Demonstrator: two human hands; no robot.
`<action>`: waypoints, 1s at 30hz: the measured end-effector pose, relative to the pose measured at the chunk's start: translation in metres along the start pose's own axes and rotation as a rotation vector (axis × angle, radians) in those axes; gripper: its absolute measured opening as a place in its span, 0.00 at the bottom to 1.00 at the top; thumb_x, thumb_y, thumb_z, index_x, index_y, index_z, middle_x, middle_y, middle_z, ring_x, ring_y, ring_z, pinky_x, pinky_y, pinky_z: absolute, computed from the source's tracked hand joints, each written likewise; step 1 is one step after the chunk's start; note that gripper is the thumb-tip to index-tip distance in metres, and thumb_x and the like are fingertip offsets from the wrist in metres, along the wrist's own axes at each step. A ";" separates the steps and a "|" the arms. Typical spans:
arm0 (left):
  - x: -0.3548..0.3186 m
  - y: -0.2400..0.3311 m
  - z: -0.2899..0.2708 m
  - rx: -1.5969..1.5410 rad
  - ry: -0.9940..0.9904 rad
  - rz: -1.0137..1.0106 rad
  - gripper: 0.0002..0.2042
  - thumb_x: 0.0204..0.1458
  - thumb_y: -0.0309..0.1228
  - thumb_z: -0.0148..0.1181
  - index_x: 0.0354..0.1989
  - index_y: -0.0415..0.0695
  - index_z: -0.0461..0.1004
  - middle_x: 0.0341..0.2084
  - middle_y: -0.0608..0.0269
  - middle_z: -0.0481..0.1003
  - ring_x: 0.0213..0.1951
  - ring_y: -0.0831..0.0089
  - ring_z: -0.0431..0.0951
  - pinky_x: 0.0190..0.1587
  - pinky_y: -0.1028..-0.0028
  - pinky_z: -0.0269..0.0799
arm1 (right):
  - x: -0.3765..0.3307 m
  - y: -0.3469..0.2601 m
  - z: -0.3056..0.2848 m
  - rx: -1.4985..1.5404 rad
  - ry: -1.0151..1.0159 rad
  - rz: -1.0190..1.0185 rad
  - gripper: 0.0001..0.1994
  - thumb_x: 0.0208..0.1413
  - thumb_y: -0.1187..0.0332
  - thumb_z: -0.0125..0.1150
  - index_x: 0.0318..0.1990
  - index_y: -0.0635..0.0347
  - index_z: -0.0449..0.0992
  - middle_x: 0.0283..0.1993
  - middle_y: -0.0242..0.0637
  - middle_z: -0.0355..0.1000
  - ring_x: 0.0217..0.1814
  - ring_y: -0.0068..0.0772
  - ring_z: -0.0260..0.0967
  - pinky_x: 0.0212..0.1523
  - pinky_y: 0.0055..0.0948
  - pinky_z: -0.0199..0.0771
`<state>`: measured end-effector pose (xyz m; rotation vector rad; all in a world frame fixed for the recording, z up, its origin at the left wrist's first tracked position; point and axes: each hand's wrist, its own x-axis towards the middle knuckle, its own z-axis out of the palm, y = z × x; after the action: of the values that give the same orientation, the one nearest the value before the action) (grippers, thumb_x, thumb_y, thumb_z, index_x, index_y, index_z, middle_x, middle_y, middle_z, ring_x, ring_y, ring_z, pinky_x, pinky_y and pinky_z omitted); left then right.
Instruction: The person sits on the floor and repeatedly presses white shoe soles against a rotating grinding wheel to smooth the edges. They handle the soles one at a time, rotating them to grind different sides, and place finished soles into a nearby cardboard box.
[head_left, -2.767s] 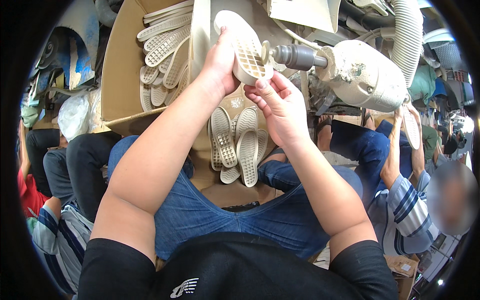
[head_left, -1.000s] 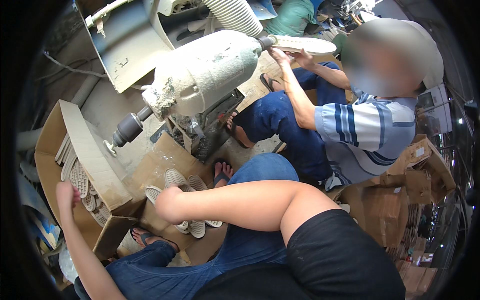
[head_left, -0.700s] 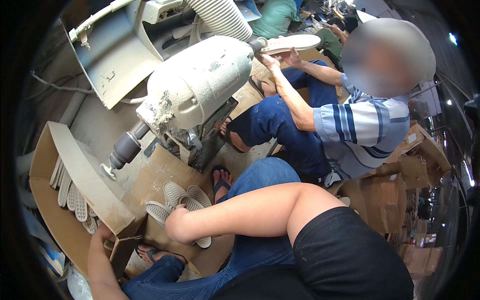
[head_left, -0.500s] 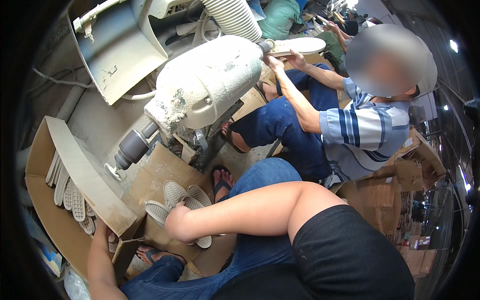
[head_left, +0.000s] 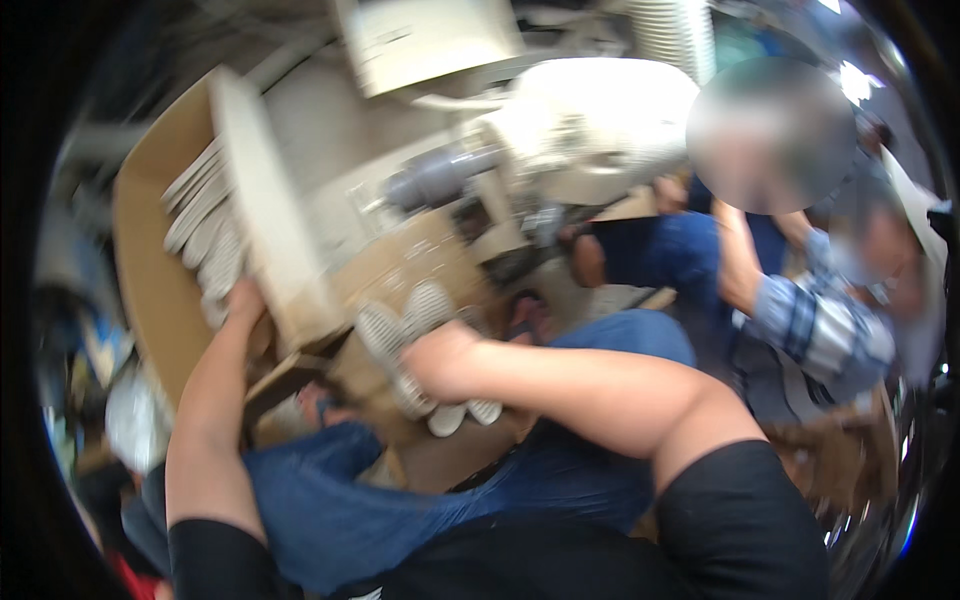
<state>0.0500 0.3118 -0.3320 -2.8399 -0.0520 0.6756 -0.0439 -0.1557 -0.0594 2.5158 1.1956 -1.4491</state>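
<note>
Pale rubber shoe soles (head_left: 427, 304) with a gridded face lie bunched on a flattened cardboard sheet (head_left: 400, 258) in front of my knees. My right hand (head_left: 440, 362) is closed across the middle of one sole, whose ends show on both sides; its fingertips are hidden. More soles (head_left: 205, 225) stand in an open cardboard box (head_left: 270, 215) to the left. My left hand (head_left: 243, 302) reaches into that box at the near end of these soles. Motion blur smears its fingers, so whether it grips one does not show.
A whitish, dust-coated motor (head_left: 610, 115) with a dark grey spindle end (head_left: 435, 180) stands ahead. At the right sits a co-worker in a striped shirt (head_left: 815, 310), arms near the motor's far end. A clear plastic bag (head_left: 135, 420) lies left of the box.
My view has swung left, so the scene sits further right and is blurred. My left hand has gone deeper into the box, up to the soles. The right hand remains at the sole pile.
</note>
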 end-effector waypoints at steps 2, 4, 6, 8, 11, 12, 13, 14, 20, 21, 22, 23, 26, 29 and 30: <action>-0.023 0.014 -0.034 -0.297 0.013 -0.008 0.16 0.62 0.36 0.58 0.40 0.35 0.87 0.44 0.38 0.86 0.48 0.48 0.88 0.51 0.52 0.84 | -0.002 -0.002 -0.010 0.023 -0.049 0.019 0.24 0.63 0.59 0.72 0.60 0.64 0.77 0.48 0.50 0.85 0.53 0.53 0.86 0.52 0.51 0.84; -0.045 0.019 -0.087 -0.609 -0.353 -0.326 0.19 0.56 0.37 0.64 0.47 0.33 0.85 0.40 0.41 0.87 0.42 0.51 0.89 0.43 0.56 0.84 | -0.008 -0.008 -0.020 0.002 0.013 0.030 0.22 0.57 0.71 0.70 0.60 0.65 0.79 0.53 0.49 0.86 0.57 0.50 0.85 0.57 0.48 0.83; -0.084 0.032 -0.133 -0.838 -0.195 -0.363 0.15 0.55 0.35 0.64 0.44 0.36 0.85 0.33 0.48 0.85 0.31 0.56 0.86 0.31 0.57 0.80 | -0.016 -0.015 -0.032 -0.040 0.029 0.005 0.25 0.63 0.64 0.69 0.65 0.67 0.75 0.53 0.52 0.85 0.57 0.53 0.84 0.58 0.50 0.82; -0.124 0.032 -0.186 -1.215 -0.288 -0.408 0.11 0.59 0.36 0.60 0.30 0.41 0.80 0.18 0.60 0.77 0.14 0.68 0.72 0.15 0.65 0.65 | -0.033 -0.014 -0.040 -0.045 0.080 -0.020 0.32 0.68 0.56 0.68 0.70 0.71 0.70 0.51 0.55 0.84 0.56 0.57 0.83 0.57 0.52 0.83; -0.189 0.020 -0.244 -1.594 -0.413 -0.529 0.10 0.62 0.40 0.57 0.31 0.50 0.78 0.21 0.70 0.78 0.18 0.76 0.72 0.19 0.75 0.60 | -0.051 -0.019 -0.044 0.014 0.158 -0.061 0.26 0.68 0.58 0.67 0.64 0.70 0.74 0.53 0.56 0.83 0.57 0.58 0.83 0.59 0.51 0.82; -0.215 0.019 -0.259 -1.650 -0.378 -0.515 0.10 0.63 0.39 0.57 0.34 0.49 0.79 0.22 0.70 0.79 0.19 0.76 0.73 0.19 0.75 0.63 | -0.056 -0.020 -0.044 0.029 0.205 -0.076 0.24 0.68 0.58 0.67 0.62 0.69 0.76 0.54 0.55 0.83 0.57 0.58 0.83 0.60 0.51 0.82; -0.240 0.022 -0.271 -1.706 -0.281 -0.499 0.09 0.64 0.38 0.57 0.38 0.48 0.79 0.25 0.68 0.80 0.21 0.76 0.75 0.19 0.75 0.66 | -0.060 -0.021 -0.042 0.039 0.274 -0.104 0.25 0.71 0.55 0.63 0.63 0.69 0.75 0.53 0.55 0.83 0.58 0.58 0.82 0.60 0.51 0.81; -0.266 0.031 -0.279 -1.759 -0.182 -0.483 0.09 0.65 0.38 0.57 0.41 0.46 0.79 0.28 0.67 0.82 0.23 0.76 0.78 0.19 0.75 0.69 | -0.062 -0.023 -0.040 0.163 0.368 -0.160 0.25 0.72 0.55 0.62 0.63 0.69 0.75 0.53 0.56 0.83 0.58 0.59 0.82 0.60 0.52 0.81; -0.384 0.151 -0.299 -2.237 0.195 -0.154 0.19 0.64 0.28 0.57 0.62 0.37 0.71 0.53 0.50 0.83 0.47 0.63 0.89 0.41 0.62 0.90 | -0.065 -0.039 -0.033 1.359 0.385 -0.358 0.37 0.79 0.46 0.52 0.81 0.68 0.57 0.59 0.50 0.80 0.51 0.43 0.84 0.58 0.47 0.81; -0.385 0.172 -0.299 -2.295 0.140 -0.180 0.22 0.62 0.25 0.57 0.65 0.36 0.70 0.56 0.49 0.82 0.53 0.62 0.87 0.55 0.60 0.87 | -0.064 -0.040 -0.033 1.479 0.284 -0.307 0.41 0.79 0.45 0.50 0.85 0.67 0.48 0.62 0.46 0.77 0.46 0.32 0.82 0.54 0.41 0.84; -0.383 0.198 -0.297 -2.270 0.221 -0.231 0.22 0.68 0.32 0.54 0.66 0.34 0.71 0.55 0.50 0.82 0.57 0.61 0.85 0.64 0.61 0.81 | -0.064 -0.040 -0.033 1.660 0.201 -0.351 0.34 0.79 0.54 0.53 0.81 0.68 0.57 0.60 0.46 0.79 0.47 0.33 0.84 0.50 0.37 0.88; -0.374 0.208 -0.297 -2.349 0.168 -0.206 0.23 0.70 0.38 0.50 0.66 0.33 0.72 0.55 0.48 0.82 0.57 0.59 0.85 0.66 0.60 0.79 | -0.063 -0.038 -0.033 1.704 0.162 -0.353 0.29 0.78 0.59 0.53 0.78 0.68 0.61 0.59 0.45 0.79 0.49 0.34 0.84 0.49 0.37 0.89; -0.326 0.214 -0.299 -2.579 -0.130 -0.265 0.32 0.76 0.52 0.38 0.65 0.33 0.74 0.55 0.45 0.82 0.59 0.54 0.84 0.67 0.57 0.78 | -0.060 -0.028 -0.035 1.819 0.159 -0.336 0.21 0.75 0.68 0.54 0.71 0.67 0.68 0.58 0.43 0.80 0.52 0.35 0.85 0.49 0.39 0.91; -0.279 0.216 -0.304 -2.643 -0.130 -0.336 0.31 0.77 0.50 0.35 0.68 0.34 0.71 0.60 0.42 0.80 0.59 0.50 0.83 0.67 0.51 0.77 | -0.064 -0.015 -0.037 1.797 0.183 -0.324 0.20 0.75 0.71 0.54 0.70 0.65 0.69 0.59 0.43 0.80 0.54 0.35 0.85 0.50 0.41 0.91; -0.271 0.216 -0.304 -2.671 -0.142 -0.330 0.31 0.77 0.50 0.35 0.69 0.34 0.70 0.61 0.42 0.79 0.59 0.49 0.83 0.67 0.50 0.77 | -0.066 -0.011 -0.039 1.772 0.187 -0.319 0.21 0.75 0.71 0.54 0.71 0.65 0.69 0.59 0.43 0.80 0.55 0.35 0.85 0.50 0.41 0.91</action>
<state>-0.0597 0.0157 0.0034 0.6397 0.7231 -0.1462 -0.0402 -0.1740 0.0156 3.2281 -0.0611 -3.4485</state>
